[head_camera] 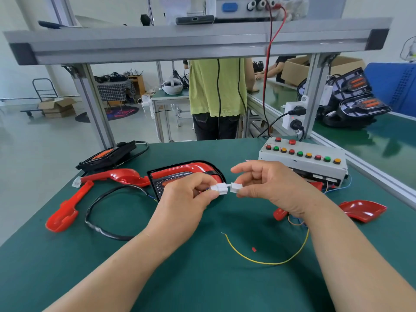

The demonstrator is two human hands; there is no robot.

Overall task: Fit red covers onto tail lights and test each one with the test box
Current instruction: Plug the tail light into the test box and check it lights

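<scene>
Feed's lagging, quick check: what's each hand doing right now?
Left hand: pinching the larger white connector.
Right hand: pinching the smaller white connector.

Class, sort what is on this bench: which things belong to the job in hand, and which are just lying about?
In the job: left hand and right hand pinching white connectors; covered tail light; test box; spare red cover.
Lying about: yellow wire; red scrap; cardboard box behind.

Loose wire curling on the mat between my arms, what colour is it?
Yellow; the loose wire shows best in the head view.
</scene>
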